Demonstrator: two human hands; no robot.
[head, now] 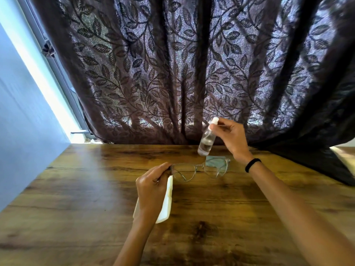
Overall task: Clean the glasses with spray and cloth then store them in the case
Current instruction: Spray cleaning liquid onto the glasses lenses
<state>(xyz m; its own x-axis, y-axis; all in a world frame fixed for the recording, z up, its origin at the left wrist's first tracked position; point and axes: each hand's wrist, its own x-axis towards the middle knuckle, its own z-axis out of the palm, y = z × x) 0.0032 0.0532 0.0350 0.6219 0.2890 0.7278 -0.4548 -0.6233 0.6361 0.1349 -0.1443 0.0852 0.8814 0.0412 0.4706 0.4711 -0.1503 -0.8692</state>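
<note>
both hands are busy: the left hand [151,187] pinches the glasses [197,167] by one corner over the white case [166,204], while the right hand [232,139] grips the tilted spray bottle [206,141] just above them, so a squirt may miss the lenses and wet the table [76,189].

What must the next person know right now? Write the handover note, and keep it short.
Left hand: pinches the glasses by one end of the frame, over the table.
Right hand: holds the spray bottle raised above the glasses, fingers at its white cap.
Cloth: on the table behind the glasses, no hand on it.
Case: white, on the table under the left hand.
Done: glasses and bottle in hand; spraying cannot be confirmed.
Left: spray, wipe with the cloth, store in the case.
</note>
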